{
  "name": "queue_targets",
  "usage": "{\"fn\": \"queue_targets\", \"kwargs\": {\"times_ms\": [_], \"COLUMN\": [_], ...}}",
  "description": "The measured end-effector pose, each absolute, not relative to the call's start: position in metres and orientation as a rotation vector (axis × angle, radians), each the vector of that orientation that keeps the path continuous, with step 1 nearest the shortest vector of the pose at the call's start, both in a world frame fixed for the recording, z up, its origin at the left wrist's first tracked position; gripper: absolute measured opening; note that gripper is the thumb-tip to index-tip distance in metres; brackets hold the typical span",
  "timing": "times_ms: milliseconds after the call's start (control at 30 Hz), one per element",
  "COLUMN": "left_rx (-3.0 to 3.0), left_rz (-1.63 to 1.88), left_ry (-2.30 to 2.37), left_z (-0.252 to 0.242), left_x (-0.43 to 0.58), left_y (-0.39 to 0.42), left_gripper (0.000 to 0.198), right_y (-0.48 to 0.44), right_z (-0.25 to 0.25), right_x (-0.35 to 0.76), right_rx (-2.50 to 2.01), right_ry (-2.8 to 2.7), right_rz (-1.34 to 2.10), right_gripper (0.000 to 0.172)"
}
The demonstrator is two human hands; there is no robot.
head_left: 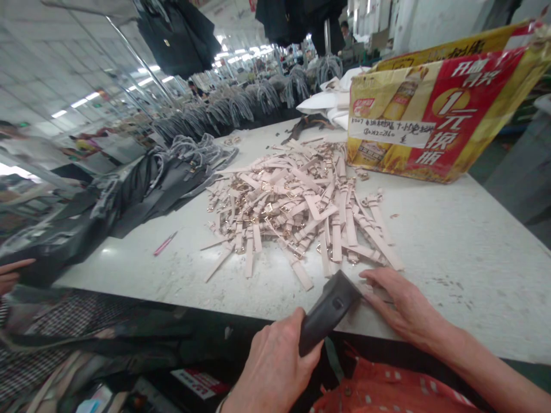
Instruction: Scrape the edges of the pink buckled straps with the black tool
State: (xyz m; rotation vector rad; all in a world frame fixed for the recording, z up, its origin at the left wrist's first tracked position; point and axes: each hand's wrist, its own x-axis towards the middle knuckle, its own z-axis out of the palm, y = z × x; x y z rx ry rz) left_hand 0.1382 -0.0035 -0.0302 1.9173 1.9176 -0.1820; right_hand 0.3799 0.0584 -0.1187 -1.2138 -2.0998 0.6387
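My left hand (279,355) is wrapped around a black handheld tool (329,312), whose kind I cannot make out. Its far end points up and to the right, close to the fingertips of my right hand (398,301). The thumb and forefinger of that hand come together at the tool's head, around something small and pale that is too blurred to name. Beyond both hands lies a large heap of pale pink buckle straps (288,201) with gold-coloured buckles, spread over the white table (447,246).
A yellow and red cardboard box (430,115) with a handwritten label stands at the back right. Dark bag pieces with grey handles (163,178) are stacked on the left. Pink thread snips (165,244) lie nearby. Another person's hand (12,275) shows at the left edge.
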Motion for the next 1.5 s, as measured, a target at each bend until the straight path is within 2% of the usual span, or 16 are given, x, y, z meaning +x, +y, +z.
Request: {"fn": "queue_targets", "kwargs": {"times_ms": [100, 300, 467, 733, 933, 1233, 1500], "left_rx": [1.932, 1.929, 1.804, 1.705, 1.686, 1.739, 1.742], "left_rz": [-0.129, -0.089, -0.053, -0.078, -0.187, -0.232, -0.217], "left_ry": [1.913, 1.996, 2.033, 1.964, 1.897, 1.826, 1.828], "left_z": [-0.034, -0.034, -0.025, -0.021, -0.022, -0.012, -0.015], "left_x": [0.151, 0.149, 0.125, 0.109, 0.106, 0.116, 0.107], "left_y": [0.004, 0.013, 0.0, -0.025, -0.032, -0.025, -0.026], "left_gripper": [0.023, 0.028, 0.029, 0.024, 0.021, 0.026, 0.027], "right_y": [0.06, 0.062, 0.058, 0.036, 0.027, 0.042, 0.048], "right_z": [-0.119, -0.118, -0.115, -0.113, -0.113, -0.108, -0.106], "right_x": [0.379, 0.377, 0.373, 0.379, 0.38, 0.372, 0.369], "right_rx": [-1.198, -1.266, -1.219, -1.01, -0.957, -1.065, -1.074], "right_ry": [-2.111, -2.076, -2.172, -2.267, -2.27, -2.22, -2.328], "right_rz": [0.633, 0.596, 0.554, 0.316, 0.507, 0.831, 0.742], "right_gripper": [0.023, 0.027, 0.015, 0.022, 0.022, 0.014, 0.02]}}
